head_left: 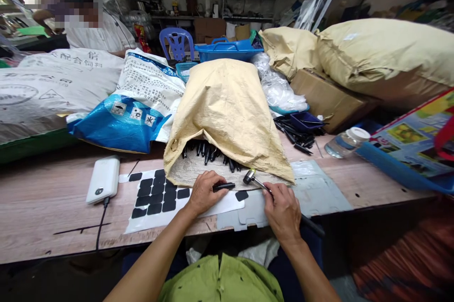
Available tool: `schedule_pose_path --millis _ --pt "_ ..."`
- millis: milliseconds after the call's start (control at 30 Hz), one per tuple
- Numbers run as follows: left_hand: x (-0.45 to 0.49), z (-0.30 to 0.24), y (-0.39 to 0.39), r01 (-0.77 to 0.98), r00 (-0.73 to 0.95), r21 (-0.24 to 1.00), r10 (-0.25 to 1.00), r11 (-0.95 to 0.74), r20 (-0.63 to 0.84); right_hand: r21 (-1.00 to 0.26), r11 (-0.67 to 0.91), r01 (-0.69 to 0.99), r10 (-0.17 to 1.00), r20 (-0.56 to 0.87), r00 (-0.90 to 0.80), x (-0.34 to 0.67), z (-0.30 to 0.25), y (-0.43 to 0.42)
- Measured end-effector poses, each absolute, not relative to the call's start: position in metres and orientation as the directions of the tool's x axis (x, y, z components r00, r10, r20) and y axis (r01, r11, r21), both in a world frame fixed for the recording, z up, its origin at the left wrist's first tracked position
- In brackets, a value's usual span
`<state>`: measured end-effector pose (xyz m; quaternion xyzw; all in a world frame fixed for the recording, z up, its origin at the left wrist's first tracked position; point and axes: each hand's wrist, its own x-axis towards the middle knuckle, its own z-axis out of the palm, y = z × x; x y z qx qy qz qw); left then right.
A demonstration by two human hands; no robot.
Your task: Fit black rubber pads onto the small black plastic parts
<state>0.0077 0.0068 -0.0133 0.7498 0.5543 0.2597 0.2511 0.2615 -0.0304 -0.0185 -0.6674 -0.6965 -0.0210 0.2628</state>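
Observation:
My left hand (206, 192) is closed around a black pen-like piece (224, 187), its tip pointing right, at the front edge of the sack. My right hand (284, 207) grips a small hammer (248, 176); its metal head hangs over the sack's lip, just right of the black piece and apart from it. The tan woven sack (227, 103) lies with its mouth toward me, and several similar black pieces (207, 151) show inside. Under my left hand lies a white sheet of black square stickers (156, 196), with one loose square (241, 195) near the hammer.
A white power bank (103, 179) with a cable lies left. Blue-and-white sacks (135, 108) stand behind it. To the right are more black pieces (296, 134), a clear jar (345, 143) and a blue tray (397, 169). A co-worker in white (95, 37) sits at back left.

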Motion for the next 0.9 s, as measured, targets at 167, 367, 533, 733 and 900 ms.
schedule_pose_path --millis 167,367,533,733,900 --pt "0.007 -0.016 0.008 0.681 0.234 0.695 0.968 -0.231 0.093 -0.546 0.169 0.821 0.943 0.332 0.026 0.254 -0.006 -0.047" --pt "0.008 -0.016 0.010 0.688 0.207 0.698 0.976 -0.198 0.072 -0.567 0.209 0.797 0.945 0.328 -0.014 0.229 0.003 -0.056" --pt "0.009 -0.016 0.009 0.691 0.199 0.695 0.977 -0.199 0.081 -0.484 0.260 0.835 0.909 0.416 -0.042 0.218 0.006 -0.057" --pt "0.009 -0.016 0.009 0.679 0.198 0.705 0.976 -0.204 0.092 -0.417 0.266 0.869 0.911 0.404 -0.085 0.215 0.002 -0.055" --pt "0.008 -0.015 0.008 0.686 0.204 0.696 0.974 -0.214 0.099 -0.446 0.332 0.831 0.904 0.403 -0.144 0.205 0.002 -0.054"
